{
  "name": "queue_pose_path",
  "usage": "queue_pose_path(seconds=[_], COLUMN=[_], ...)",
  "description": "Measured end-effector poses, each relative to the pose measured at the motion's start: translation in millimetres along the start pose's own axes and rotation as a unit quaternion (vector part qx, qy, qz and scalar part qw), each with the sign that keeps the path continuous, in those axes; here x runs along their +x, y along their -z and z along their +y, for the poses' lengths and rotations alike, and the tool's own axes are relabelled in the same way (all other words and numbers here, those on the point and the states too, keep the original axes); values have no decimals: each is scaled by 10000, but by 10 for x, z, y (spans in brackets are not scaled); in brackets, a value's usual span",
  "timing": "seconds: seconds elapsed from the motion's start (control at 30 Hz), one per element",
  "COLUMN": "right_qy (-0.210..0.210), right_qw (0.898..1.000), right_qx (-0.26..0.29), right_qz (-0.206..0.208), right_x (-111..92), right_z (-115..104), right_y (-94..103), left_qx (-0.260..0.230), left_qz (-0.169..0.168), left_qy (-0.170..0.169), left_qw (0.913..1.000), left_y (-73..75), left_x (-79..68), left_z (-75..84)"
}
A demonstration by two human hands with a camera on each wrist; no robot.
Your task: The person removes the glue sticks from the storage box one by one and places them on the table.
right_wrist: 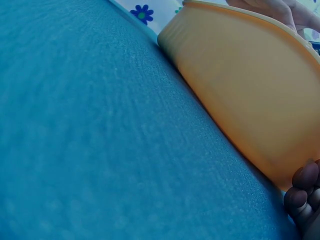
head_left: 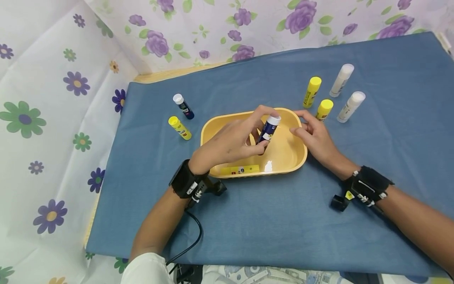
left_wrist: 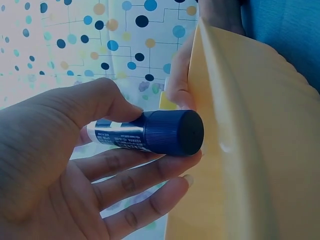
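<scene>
My left hand (head_left: 230,138) pinches a dark blue glue stick (head_left: 268,129) with a white end, tilted above the yellow plastic tray (head_left: 294,156). In the left wrist view, thumb and fingers hold the glue stick (left_wrist: 165,131) by its sides, its dark blue end towards the camera. My right hand (head_left: 317,140) grips the tray's right end, thumb over the rim and fingers outside. Curled fingertips (right_wrist: 304,180) show against the tray's outer wall (right_wrist: 240,85) in the right wrist view. A yellow glue stick (head_left: 241,170) lies inside along the near wall.
Left of the tray are a dark blue glue stick (head_left: 183,106) with a white end and a yellow one (head_left: 179,127). Beyond my right hand are two yellow glue sticks (head_left: 312,92) (head_left: 324,109) and two white ones (head_left: 341,80) (head_left: 351,107). Blue cloth (head_left: 269,221) covers the table.
</scene>
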State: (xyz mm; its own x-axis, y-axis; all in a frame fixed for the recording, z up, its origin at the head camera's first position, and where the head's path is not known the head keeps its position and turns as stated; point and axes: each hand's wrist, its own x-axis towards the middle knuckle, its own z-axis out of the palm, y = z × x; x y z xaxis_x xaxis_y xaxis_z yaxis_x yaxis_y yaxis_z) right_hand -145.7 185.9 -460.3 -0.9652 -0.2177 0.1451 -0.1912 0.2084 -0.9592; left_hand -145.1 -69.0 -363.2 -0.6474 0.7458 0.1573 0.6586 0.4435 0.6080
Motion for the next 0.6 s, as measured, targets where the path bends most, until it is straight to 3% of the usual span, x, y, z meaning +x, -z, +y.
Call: queue_pose_path(seconds=[0.6], right_qy=[-147], right_qw=[9999], right_qx=[-58], right_qz=[61], right_x=[10], right_z=[7], right_y=[-3], left_qx=[115], left_qz=[-73], left_qy=[168], left_qw=[9998], left_y=[-9], left_x=[3], left_z=[-143])
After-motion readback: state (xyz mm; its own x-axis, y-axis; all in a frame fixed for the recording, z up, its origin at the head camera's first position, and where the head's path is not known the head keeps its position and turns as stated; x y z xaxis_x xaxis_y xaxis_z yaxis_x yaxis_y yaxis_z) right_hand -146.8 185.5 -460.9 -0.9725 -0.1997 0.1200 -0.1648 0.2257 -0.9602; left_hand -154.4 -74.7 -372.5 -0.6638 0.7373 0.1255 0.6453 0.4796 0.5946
